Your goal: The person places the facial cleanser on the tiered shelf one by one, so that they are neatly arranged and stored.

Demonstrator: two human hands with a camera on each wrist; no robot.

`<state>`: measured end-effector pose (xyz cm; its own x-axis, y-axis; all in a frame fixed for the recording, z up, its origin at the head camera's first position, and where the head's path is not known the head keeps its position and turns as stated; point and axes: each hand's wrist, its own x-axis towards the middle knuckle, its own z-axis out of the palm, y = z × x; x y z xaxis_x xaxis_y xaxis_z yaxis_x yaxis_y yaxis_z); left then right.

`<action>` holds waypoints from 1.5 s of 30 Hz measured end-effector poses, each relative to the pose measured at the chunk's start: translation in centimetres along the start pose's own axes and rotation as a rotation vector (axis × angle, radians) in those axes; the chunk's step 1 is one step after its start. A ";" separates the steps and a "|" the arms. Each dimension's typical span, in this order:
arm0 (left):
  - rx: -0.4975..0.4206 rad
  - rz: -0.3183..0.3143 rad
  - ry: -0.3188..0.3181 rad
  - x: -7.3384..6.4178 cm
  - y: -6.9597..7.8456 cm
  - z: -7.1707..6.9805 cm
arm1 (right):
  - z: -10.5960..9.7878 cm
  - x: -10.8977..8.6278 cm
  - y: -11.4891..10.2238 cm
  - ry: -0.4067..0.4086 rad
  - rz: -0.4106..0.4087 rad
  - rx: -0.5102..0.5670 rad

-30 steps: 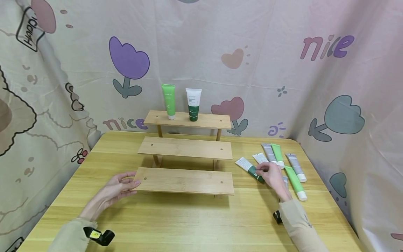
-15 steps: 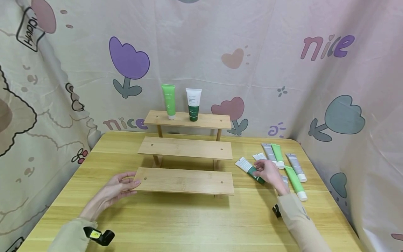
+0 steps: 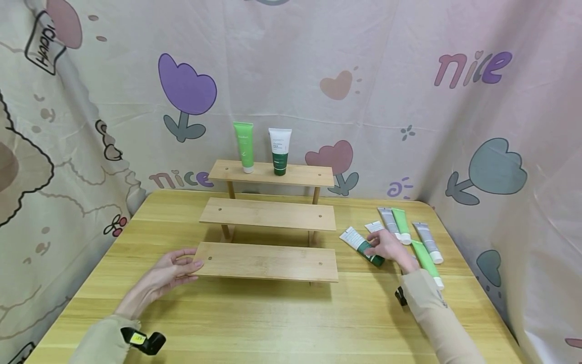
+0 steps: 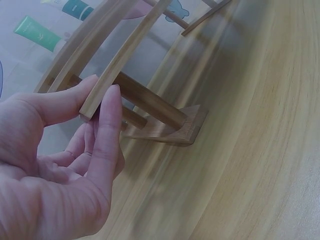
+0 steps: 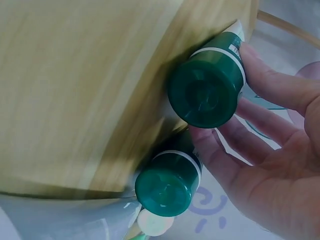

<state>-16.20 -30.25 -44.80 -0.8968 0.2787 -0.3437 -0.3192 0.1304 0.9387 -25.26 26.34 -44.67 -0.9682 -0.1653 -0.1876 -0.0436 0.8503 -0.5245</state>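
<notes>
My left hand (image 3: 161,275) pinches the left end of the lowest board of a three-tier wooden display stand (image 3: 268,262), thumb above and fingertip beneath in the left wrist view. At the right, my right hand (image 3: 390,247) has thumb and fingers on either side of a white-and-dark-green squeeze tube (image 3: 352,237), which lies on the table. The right wrist view shows that tube's green cap (image 5: 202,95) end-on between them. Just below it in that view lies a second green-capped tube (image 5: 167,187). A bright green tube (image 3: 244,146) and a white-and-green tube (image 3: 280,151) stand upright on the top tier.
Several more tubes lie around my right hand, among them a grey one (image 3: 427,242), a green one (image 3: 425,260) and another green one (image 3: 401,222). The wooden table (image 3: 273,328) meets a patterned curtain (image 3: 291,76) at the back and sides.
The right hand has shifted slightly, its fingers settling around the white-and-green tube, whose capped end has moved a little to the right. My left hand has stayed put on the stand.
</notes>
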 end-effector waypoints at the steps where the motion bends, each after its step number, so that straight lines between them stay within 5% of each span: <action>1: -0.001 0.000 0.001 0.0 0.0 0.0 | -0.1 0.0 0.0 -0.005 -0.003 -0.002; 16: 0.005 0.001 -0.016 -0.1 -0.1 -0.1 | 0.3 0.1 0.3 0.026 -0.012 0.070; 27: 0.011 0.003 -0.007 -0.1 -0.1 -0.1 | 0.2 -0.4 -0.3 0.092 -0.096 0.151; 38: -0.003 0.018 -0.003 -0.1 -0.1 0.0 | -0.5 -0.4 -1.1 0.103 -0.209 0.360; 45: -0.011 0.023 -0.004 -0.1 -0.2 0.0 | -1.5 -0.8 -3.6 0.128 -0.125 0.388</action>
<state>-16.10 -30.30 -44.93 -0.9028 0.2849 -0.3220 -0.3020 0.1131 0.9466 -24.67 24.10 -41.39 -0.9853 -0.1706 -0.0111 -0.0900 0.5725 -0.8150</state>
